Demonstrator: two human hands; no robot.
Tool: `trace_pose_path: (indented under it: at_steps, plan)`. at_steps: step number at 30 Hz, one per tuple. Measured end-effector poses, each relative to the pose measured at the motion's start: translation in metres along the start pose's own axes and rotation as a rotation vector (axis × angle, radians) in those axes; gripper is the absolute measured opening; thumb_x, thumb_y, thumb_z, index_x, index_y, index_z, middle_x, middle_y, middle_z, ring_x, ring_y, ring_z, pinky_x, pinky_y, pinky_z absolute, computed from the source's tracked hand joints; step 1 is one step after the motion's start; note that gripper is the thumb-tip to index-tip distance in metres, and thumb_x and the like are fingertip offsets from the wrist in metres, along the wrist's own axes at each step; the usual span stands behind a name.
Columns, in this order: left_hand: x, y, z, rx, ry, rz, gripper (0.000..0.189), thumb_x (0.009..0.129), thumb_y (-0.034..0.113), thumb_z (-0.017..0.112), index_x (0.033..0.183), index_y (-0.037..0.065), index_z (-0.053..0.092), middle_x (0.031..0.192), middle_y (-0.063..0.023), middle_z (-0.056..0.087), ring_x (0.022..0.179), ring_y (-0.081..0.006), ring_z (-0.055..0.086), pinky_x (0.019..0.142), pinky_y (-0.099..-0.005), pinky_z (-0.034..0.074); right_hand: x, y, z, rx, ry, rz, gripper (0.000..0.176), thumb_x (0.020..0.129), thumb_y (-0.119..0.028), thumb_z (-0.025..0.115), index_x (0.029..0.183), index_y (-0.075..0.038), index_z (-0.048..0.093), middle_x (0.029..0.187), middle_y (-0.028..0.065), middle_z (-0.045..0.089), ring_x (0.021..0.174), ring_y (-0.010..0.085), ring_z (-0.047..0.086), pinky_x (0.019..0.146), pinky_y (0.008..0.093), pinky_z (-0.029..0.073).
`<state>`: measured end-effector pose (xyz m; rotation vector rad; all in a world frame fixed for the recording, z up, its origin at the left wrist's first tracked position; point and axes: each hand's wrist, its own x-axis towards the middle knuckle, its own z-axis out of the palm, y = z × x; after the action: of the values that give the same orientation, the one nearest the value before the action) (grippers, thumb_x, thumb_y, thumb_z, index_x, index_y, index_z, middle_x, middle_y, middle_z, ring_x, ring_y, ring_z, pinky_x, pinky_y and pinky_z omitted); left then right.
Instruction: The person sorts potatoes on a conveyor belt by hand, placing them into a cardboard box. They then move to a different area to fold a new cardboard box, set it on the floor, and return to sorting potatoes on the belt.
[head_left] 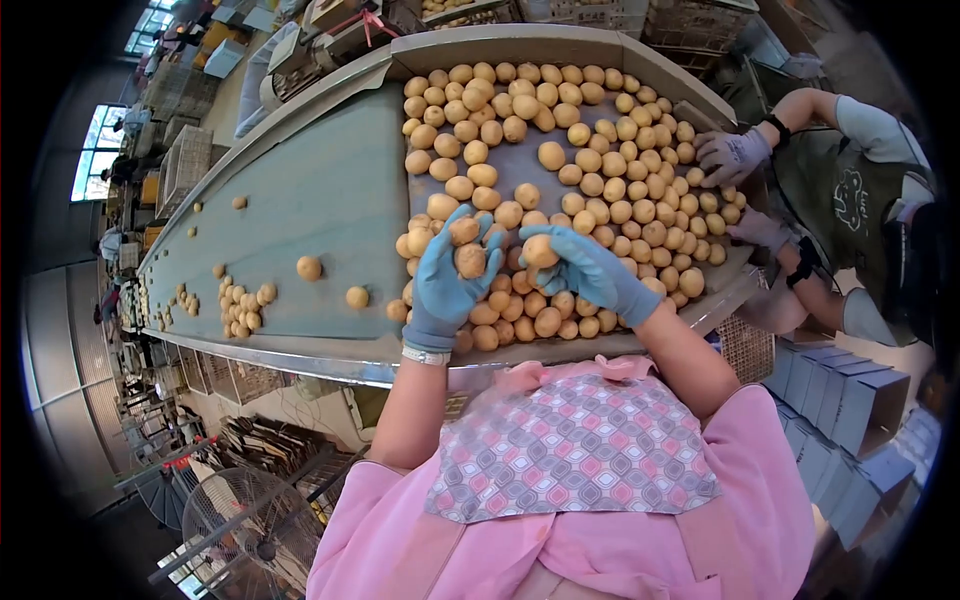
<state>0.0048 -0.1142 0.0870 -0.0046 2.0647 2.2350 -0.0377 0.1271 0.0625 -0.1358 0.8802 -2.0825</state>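
Note:
My left hand point(438, 292), in a blue glove, cups two round yellow-brown fruits, an upper one point(464, 231) and a darker lower one point(470, 262). Between the fingers and thumb of my right hand point(592, 270), also gloved in blue, is a single lighter fruit point(540, 251). Both hands are raised over the near side of the sorting table point(500, 171), close to each other. Many more such fruits point(630, 190) lie spread in one layer around and beyond them, some partly hidden under my hands.
A green conveyor belt point(330, 200) with scattered fruits joins the table on the left. At the right end, a co-worker's gloved hands point(735, 158) rest by the fruit. Grey-blue boxes point(850, 400) stand at lower right, a large fan point(250, 520) at lower left. A metal edge point(300, 368) runs along my side.

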Motion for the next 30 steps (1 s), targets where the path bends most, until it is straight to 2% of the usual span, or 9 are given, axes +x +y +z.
trace_pose_path:
  at_steps: [5,9,12,15,18,20,22,26,30]
  plan:
    - [-0.005,-0.016,-0.020,-0.491,0.003,-0.141,0.047,0.105,0.010,0.059,0.150,0.004,0.046,0.147,-0.0141,0.055,0.129,-0.0244,0.058,0.105,-0.0363,0.055,-0.009,0.018,-0.001,0.010,0.012,0.153,0.050,0.112,-0.040,0.043,0.137,0.000,0.058,0.122,0.0121,0.067,0.106,0.0170,0.069,0.087,0.0277,0.059]
    - [-0.004,0.012,-0.004,0.725,0.016,0.512,0.050,0.104,0.012,0.060,0.151,0.003,0.047,0.148,-0.0113,0.054,0.127,-0.0203,0.059,0.105,-0.0328,0.053,-0.009,0.033,-0.007,0.051,0.036,0.117,0.044,0.112,-0.035,0.045,0.137,-0.001,0.058,0.127,0.0083,0.064,0.116,0.0189,0.065,0.098,0.0341,0.056]
    - [-0.005,0.018,0.013,-0.119,0.037,-0.250,0.050,0.102,0.013,0.062,0.148,-0.001,0.049,0.139,-0.0183,0.061,0.118,-0.0222,0.065,0.098,-0.0329,0.055,-0.014,0.016,0.003,-0.222,0.018,0.027,0.039,0.112,-0.024,0.045,0.139,0.002,0.056,0.132,0.0094,0.061,0.122,0.0198,0.063,0.106,0.0350,0.052]
    - [0.006,0.006,0.033,0.410,0.026,0.346,0.049,0.100,0.009,0.063,0.146,-0.001,0.051,0.146,-0.0175,0.054,0.124,-0.0227,0.060,0.098,-0.0324,0.055,-0.013,0.023,0.000,-0.367,0.097,-0.142,0.040,0.110,-0.022,0.049,0.141,0.002,0.054,0.133,0.0100,0.060,0.124,0.0190,0.061,0.107,0.0325,0.050]
    - [-0.012,0.036,0.014,0.024,-0.087,0.112,0.044,0.103,0.014,0.057,0.144,0.002,0.052,0.147,-0.0139,0.053,0.111,-0.0206,0.060,0.091,-0.0326,0.055,-0.022,0.019,0.006,-0.168,0.076,0.055,0.039,0.107,-0.022,0.054,0.138,0.002,0.057,0.131,0.0092,0.061,0.121,0.0172,0.061,0.104,0.0309,0.051]
    - [-0.021,0.031,-0.004,-1.187,-0.012,-0.268,0.047,0.104,0.019,0.054,0.147,0.000,0.046,0.144,-0.0150,0.054,0.111,-0.0230,0.061,0.086,-0.0318,0.056,-0.029,0.012,0.006,-0.292,0.050,0.141,0.036,0.104,-0.023,0.058,0.132,0.000,0.062,0.124,0.0074,0.064,0.116,0.0155,0.063,0.100,0.0293,0.052]
    - [-0.045,0.058,-0.046,-1.297,-0.078,0.045,0.044,0.103,0.022,0.055,0.141,0.001,0.050,0.139,-0.0137,0.057,0.101,-0.0196,0.061,0.076,-0.0286,0.053,-0.035,0.009,0.007,-0.454,0.045,0.181,0.033,0.103,-0.025,0.060,0.126,-0.002,0.066,0.118,0.0057,0.066,0.112,0.0142,0.064,0.095,0.0280,0.054]
    - [-0.137,0.087,-0.165,-1.067,0.624,0.448,0.035,0.100,0.020,0.055,0.129,0.000,0.057,0.119,-0.0119,0.066,0.099,-0.0167,0.062,0.081,-0.0310,0.056,-0.050,0.013,0.000,-0.311,0.265,0.061,0.028,0.107,-0.033,0.056,0.108,-0.008,0.067,0.100,-0.0008,0.063,0.075,0.0047,0.052,0.066,0.0203,0.046]
    - [-0.308,-0.080,-0.347,-0.763,1.277,0.269,0.041,0.093,0.019,0.058,0.129,0.000,0.061,0.114,-0.0145,0.071,0.098,-0.0264,0.069,0.083,-0.0382,0.062,-0.054,0.014,-0.005,-0.747,0.307,-0.177,0.027,0.112,-0.025,0.044,0.112,-0.006,0.064,0.098,-0.0023,0.060,0.074,0.0040,0.051,0.064,0.0193,0.043]
